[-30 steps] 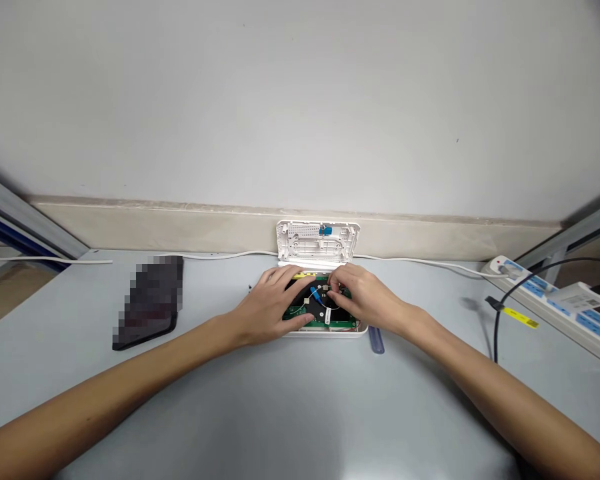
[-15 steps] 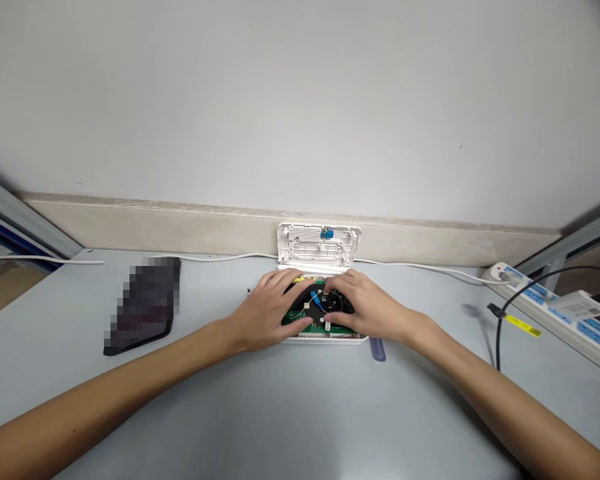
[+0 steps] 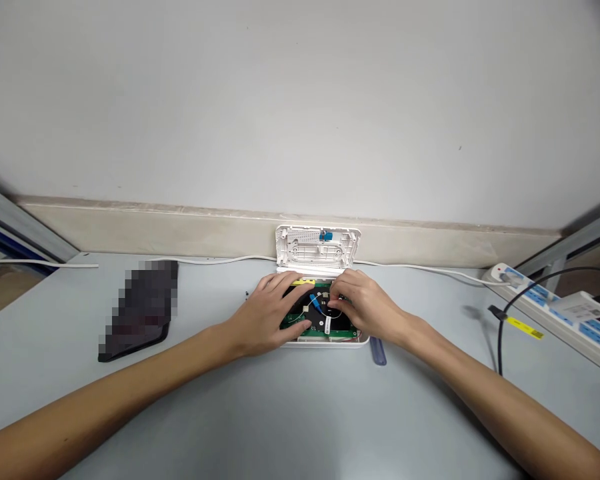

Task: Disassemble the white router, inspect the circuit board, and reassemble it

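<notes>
A white plastic housing (image 3: pixel 325 344) lies on the table with a green circuit board (image 3: pixel 341 333) and a black plate (image 3: pixel 314 322) inside. On the plate sits a blue fibre-optic connector (image 3: pixel 315 303), with a thin white fibre curving from it. My left hand (image 3: pixel 267 315) rests over the housing's left side, thumb and fingers apart. Over the right part of the plate, my right hand (image 3: pixel 363 303) has its thumb and fingertips pinched together near the fibre loop. What lies between those fingertips is hidden. The white lid (image 3: pixel 317 250) stands tilted against the wall behind, a blue piece on its inner side.
A pixelated dark object (image 3: pixel 143 310) lies on the table at the left. To the right is a power strip (image 3: pixel 555 313) with a white adapter (image 3: pixel 583 307) and a black cable (image 3: pixel 500 340). A translucent purple-blue strip (image 3: pixel 378 351) lies beside the housing's right corner.
My right hand's fingers have drawn from a wide spread over the housing into a pinch, with the thumb moving up. My left hand has hardly moved.
</notes>
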Demonstrator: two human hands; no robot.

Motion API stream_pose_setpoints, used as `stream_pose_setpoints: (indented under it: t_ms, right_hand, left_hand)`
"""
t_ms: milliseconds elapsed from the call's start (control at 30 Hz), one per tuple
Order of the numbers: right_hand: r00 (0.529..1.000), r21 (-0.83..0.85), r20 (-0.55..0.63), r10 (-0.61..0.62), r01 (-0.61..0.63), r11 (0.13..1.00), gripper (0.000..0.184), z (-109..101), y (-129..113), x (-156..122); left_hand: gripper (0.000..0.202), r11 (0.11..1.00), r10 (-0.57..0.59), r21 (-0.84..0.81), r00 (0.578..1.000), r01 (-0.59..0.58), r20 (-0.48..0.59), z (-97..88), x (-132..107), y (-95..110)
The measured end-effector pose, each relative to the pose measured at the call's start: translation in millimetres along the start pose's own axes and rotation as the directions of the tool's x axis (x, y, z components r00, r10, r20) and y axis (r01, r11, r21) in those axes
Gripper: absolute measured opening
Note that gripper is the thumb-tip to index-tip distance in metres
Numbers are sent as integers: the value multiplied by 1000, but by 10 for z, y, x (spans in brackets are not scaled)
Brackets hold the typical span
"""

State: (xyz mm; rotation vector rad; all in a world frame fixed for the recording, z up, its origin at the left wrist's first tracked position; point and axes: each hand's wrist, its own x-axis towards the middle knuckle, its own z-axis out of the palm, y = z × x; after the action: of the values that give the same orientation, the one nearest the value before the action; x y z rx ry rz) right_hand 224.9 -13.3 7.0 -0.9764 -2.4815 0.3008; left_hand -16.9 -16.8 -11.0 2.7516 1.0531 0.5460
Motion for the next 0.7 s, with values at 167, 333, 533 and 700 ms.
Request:
stream_pose_setpoints:
  t_ms: [167,333,533,700]
  right_hand:
    - [1000,13,-5,22,-22,1000,12,11,-17,-6]
    - [996,51,-50,71,-69,996,10,-8,-42,-9]
    - [992,106,-63,112,-105,989,9,-29,-49,1]
    - [994,114,-38,103,-98,989,8,-5,-37,9]
  left_hand:
    - [52,1000,4,12,1000,-4,19,0,-1,3]
    - [52,1000,-16,-24,1000,17,24,-19,9,8]
    - [20,937,-235,-286,967,200,-96,-201,76,3]
    - [19,899,-241,-399,965,181,-105,-205,70,37]
